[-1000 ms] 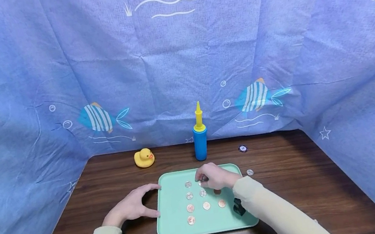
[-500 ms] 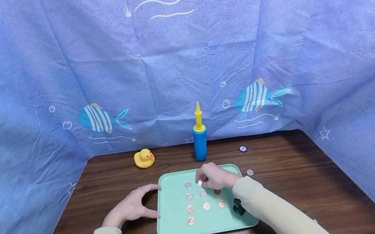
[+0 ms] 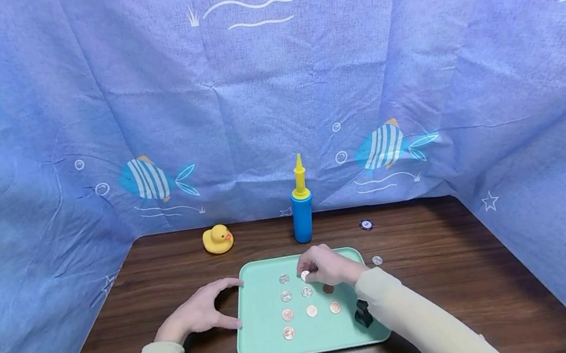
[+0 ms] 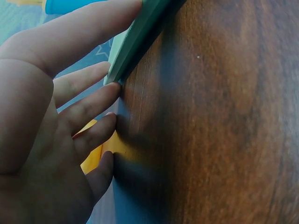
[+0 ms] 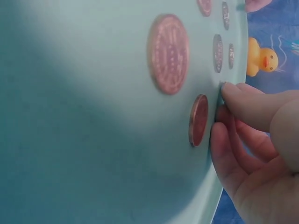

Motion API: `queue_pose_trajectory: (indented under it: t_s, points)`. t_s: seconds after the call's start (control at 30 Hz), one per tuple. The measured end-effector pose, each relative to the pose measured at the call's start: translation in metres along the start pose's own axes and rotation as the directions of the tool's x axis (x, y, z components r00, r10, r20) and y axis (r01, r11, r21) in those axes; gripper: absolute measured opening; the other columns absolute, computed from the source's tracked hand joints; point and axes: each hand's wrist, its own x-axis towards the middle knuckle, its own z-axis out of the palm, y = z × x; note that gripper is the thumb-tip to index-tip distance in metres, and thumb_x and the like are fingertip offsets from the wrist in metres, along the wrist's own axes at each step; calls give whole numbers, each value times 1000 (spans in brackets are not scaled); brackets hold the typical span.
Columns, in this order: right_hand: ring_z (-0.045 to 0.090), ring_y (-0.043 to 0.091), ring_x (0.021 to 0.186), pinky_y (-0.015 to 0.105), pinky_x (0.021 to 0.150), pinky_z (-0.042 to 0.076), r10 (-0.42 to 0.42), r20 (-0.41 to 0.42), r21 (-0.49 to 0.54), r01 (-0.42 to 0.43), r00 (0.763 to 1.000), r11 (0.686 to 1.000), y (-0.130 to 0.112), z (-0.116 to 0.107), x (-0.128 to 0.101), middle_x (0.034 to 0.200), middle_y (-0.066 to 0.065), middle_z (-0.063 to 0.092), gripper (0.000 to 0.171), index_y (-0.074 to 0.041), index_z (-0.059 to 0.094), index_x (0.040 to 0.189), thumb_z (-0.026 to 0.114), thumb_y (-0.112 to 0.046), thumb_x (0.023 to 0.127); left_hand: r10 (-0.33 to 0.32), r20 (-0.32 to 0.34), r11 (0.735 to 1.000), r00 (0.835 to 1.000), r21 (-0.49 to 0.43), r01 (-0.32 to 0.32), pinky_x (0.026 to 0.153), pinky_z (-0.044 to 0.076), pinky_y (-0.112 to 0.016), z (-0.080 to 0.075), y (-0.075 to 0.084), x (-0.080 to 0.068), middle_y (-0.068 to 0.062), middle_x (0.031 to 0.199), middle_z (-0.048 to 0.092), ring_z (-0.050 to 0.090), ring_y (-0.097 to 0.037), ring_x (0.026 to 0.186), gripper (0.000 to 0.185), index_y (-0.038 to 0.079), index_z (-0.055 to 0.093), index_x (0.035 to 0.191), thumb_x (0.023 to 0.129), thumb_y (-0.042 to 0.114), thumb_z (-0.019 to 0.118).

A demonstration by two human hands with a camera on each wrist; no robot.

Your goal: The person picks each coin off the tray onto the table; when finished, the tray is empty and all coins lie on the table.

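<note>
In the head view a pale green tray (image 3: pixel 267 346) bears several coins in rows. Silver coins such as this one (image 3: pixel 286 296) lie toward the back, copper coins (image 3: pixel 311 311) toward the front. My right hand (image 3: pixel 324 265) reaches over the tray, thumb and curled fingers at a silver coin (image 3: pixel 305 275) in the back row. The thumb (image 5: pixel 243 102) hides most of that coin in the right wrist view, beside a copper coin (image 5: pixel 199 120). My left hand (image 3: pixel 198 308) holds nothing; its thumb and fingertips touch the tray's left rim (image 4: pixel 128 46).
Behind the tray stands a blue and yellow hand pump (image 3: pixel 302 216). A yellow rubber duck (image 3: pixel 218 239) sits back left, and a dark poker chip (image 3: pixel 366 224) lies back right. One silver coin (image 3: pixel 377 260) rests on the wooden table (image 3: pixel 426 252) just right of the tray.
My right hand has shifted slightly to the right, and more of the silver coin at its fingertips shows. The left hand and the tray stay in place.
</note>
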Motion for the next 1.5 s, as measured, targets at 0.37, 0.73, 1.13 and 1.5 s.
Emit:
queue_pose_trajectory:
  t_s: [0.37,0.73,1.13,1.5]
  points:
    - [67,6,82,28,78,58,9,-3,123,-8,1000,992,8,-12,-15,89,-4,76,9,-10,81,98,79,-2,93,-3,3,1000,1000,-1,3,116,35,-66,-1,2,0,-13,157,50,40,-42,148,85,15,55,151,79,39,93]
    - [66,8,85,29,83,59,66,-43,142,-60,997,988,21,-29,-39,92,-8,75,10,-15,81,100,80,-7,94,-19,7,1000,1000,0,19,116,35,-66,0,1,0,-13,158,49,39,-42,148,85,16,55,151,79,40,93]
    - [68,10,84,27,78,58,90,-122,165,-69,989,984,39,-55,-69,91,-6,75,16,-4,79,108,80,-10,94,-13,-16,999,1000,46,13,116,35,-66,0,1,1,-13,156,51,42,-42,146,85,17,56,150,78,43,93]
    - [68,22,79,34,67,59,187,-162,229,-147,969,962,64,-73,-99,90,2,73,13,-4,78,107,79,-10,95,-25,-18,998,1000,53,26,116,35,-65,0,1,2,-11,156,51,41,-40,146,85,20,58,149,76,44,94]
